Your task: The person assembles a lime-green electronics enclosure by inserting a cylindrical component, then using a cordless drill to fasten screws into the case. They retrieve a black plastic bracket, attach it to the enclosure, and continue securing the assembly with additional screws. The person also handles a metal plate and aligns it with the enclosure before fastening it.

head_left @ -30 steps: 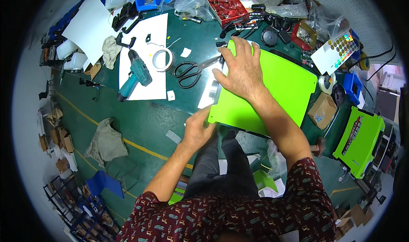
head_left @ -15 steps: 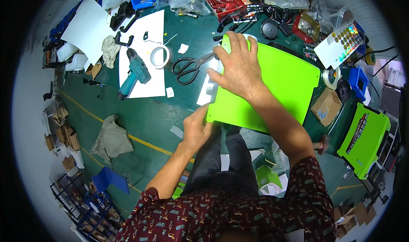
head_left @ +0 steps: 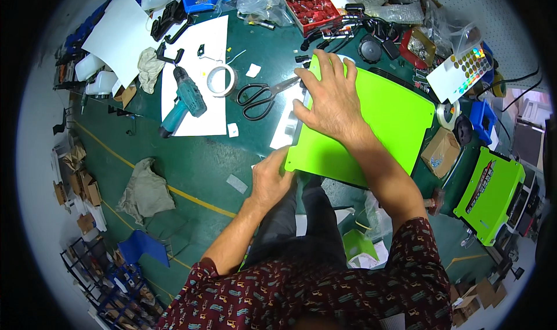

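Observation:
A bright green metal cover (head_left: 386, 118), seemingly the top of a box-shaped case, lies at the table's near edge in front of me. My right hand (head_left: 332, 101) rests on its far left part, fingers spread toward the far edge and thumb near the left edge. At the near left corner, my left hand (head_left: 271, 179) is closed on the cover's edge; its fingertips are partly hidden. Black-handled scissors (head_left: 258, 101) lie left of the cover, blades pointing toward it. Farther left, a teal cordless drill (head_left: 184, 102) and a roll of tape (head_left: 220, 80) rest on white paper (head_left: 212, 40).
Behind the cover are black cables (head_left: 342, 34) and a red box of red parts (head_left: 308, 8). A sticker sheet (head_left: 461, 71), small cardboard box (head_left: 440, 151), blue bin (head_left: 483, 116) and hammer (head_left: 435, 202) are on the right. Another green case (head_left: 490, 193) stands farther right.
The whole view has shifted slightly. Both hands keep nearly the same places on the green cover.

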{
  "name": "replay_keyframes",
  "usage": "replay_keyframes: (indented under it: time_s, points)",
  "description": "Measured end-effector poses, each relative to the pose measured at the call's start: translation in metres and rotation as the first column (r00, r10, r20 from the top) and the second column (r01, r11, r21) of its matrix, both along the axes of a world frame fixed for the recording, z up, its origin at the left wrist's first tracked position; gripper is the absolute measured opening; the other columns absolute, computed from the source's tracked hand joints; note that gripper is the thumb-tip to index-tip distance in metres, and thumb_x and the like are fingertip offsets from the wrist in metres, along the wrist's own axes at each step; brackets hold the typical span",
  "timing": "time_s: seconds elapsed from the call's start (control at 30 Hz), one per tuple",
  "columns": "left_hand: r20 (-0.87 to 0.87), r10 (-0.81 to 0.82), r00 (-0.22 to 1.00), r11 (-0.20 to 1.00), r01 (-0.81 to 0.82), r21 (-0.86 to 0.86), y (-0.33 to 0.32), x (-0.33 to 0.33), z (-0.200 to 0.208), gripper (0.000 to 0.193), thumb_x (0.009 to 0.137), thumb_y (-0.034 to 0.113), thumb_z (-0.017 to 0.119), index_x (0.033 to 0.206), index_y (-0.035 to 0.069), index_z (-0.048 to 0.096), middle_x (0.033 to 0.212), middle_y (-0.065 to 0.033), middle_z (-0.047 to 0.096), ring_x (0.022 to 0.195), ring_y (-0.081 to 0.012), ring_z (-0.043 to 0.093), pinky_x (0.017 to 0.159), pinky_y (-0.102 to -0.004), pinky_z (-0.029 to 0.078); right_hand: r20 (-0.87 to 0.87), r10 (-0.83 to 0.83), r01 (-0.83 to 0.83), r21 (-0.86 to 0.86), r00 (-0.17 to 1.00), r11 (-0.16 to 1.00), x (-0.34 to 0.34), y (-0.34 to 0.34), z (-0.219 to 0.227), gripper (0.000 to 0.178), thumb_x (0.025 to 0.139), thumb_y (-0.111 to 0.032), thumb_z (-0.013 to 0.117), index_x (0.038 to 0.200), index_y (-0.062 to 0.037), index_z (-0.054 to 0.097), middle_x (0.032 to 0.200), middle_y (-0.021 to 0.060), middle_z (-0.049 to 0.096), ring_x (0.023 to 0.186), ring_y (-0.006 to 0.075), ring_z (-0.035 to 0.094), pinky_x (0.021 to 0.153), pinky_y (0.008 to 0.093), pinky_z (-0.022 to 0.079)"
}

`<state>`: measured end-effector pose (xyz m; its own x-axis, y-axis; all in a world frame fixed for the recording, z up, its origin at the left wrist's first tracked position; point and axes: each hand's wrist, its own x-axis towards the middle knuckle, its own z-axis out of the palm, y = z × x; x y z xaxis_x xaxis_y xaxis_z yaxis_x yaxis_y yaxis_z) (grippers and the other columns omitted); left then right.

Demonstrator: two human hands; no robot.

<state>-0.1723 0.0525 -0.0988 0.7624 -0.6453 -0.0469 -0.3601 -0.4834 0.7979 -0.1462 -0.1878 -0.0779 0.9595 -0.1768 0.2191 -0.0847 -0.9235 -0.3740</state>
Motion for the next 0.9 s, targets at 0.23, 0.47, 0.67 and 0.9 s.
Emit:
replay_keyframes:
  time_s: [0.23,0.47,0.67,0.9]
  points:
    - [0.021,-0.043,0.999,0.999,0.044,-0.018,0.006,0.003,-0.007,0.054,0.081,0.000,0.076,0.134,0.001,0.063,0.120,-0.0244,0.072,0.106,-0.0423,0.072,0.090,-0.0458,0.059,-0.066,0.034,-0.038,-0.060,0.997,0.997,-0.004,-0.002,0.005,0.076,0.080,-0.058,0.078,0.141,-0.0142,0.063,0.153,0.0291,0.042,0.145,0.0447,0.035,0.119,0.0656,0.021]
    - [-0.030,-0.071,0.997,0.997,0.071,-0.014,0.004,0.008,0.000,0.056,0.080,-0.004,0.074,0.135,-0.001,0.061,0.121,-0.0252,0.071,0.104,-0.0415,0.073,0.086,-0.0435,0.060,-0.042,0.062,-0.064,-0.025,0.997,0.998,-0.007,-0.006,0.006,0.091,0.074,-0.063,0.081,0.147,-0.0135,0.057,0.154,0.0296,0.040,0.145,0.0459,0.034,0.118,0.0677,0.021]
    - [-0.093,-0.066,0.993,0.998,0.067,0.007,0.004,0.008,0.004,0.050,0.085,-0.004,0.074,0.133,-0.004,0.061,0.118,-0.0252,0.071,0.107,-0.0400,0.074,0.087,-0.0402,0.059,-0.042,0.065,-0.065,-0.003,0.997,0.998,-0.007,-0.006,0.006,0.092,0.071,-0.064,0.082,0.144,-0.0133,0.059,0.154,0.0290,0.040,0.145,0.0464,0.034,0.118,0.0679,0.020]
    - [-0.066,-0.038,0.997,0.999,0.037,-0.005,0.000,0.005,0.004,0.046,0.087,-0.005,0.073,0.132,-0.004,0.061,0.116,-0.0234,0.072,0.105,-0.0362,0.074,0.089,-0.0392,0.058,-0.059,0.026,-0.028,-0.033,0.998,0.999,-0.002,-0.002,0.003,0.072,0.070,-0.057,0.080,0.124,-0.0103,0.071,0.152,0.0288,0.042,0.145,0.0459,0.035,0.117,0.0683,0.022]
